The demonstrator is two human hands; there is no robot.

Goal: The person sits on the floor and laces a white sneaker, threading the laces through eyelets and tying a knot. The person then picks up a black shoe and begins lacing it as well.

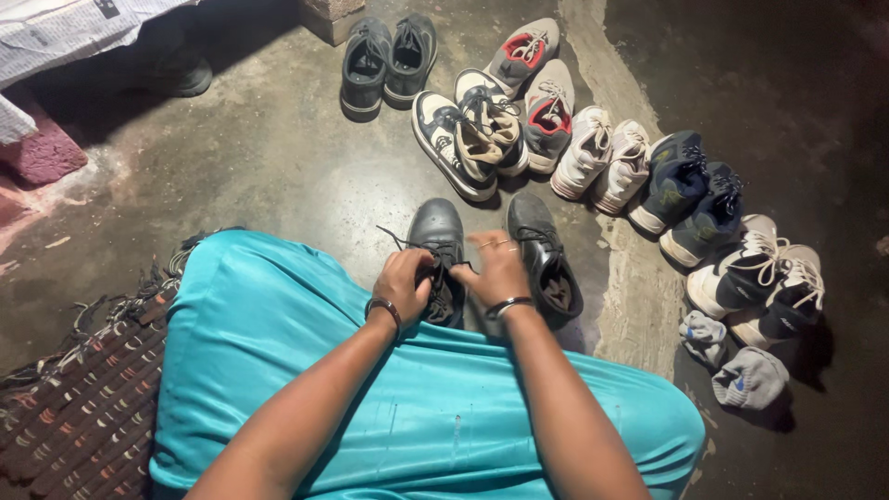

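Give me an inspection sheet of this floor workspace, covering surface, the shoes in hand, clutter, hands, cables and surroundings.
Surface: bare concrete floor, stained, with a pale rough strip on the right.
Job's things: black lace-up shoe at the knees, laces loose; its mate lies beside it, untouched.
Clutter: a curved row of shoe pairs behind, grey socks at right.
Hands: left hand and right hand both grip the laces of the black lace-up shoe; a bangle on each wrist.
Cables: nothing seen.
Surroundings: teal garment over the lap, woven mat at left, newspaper top left.
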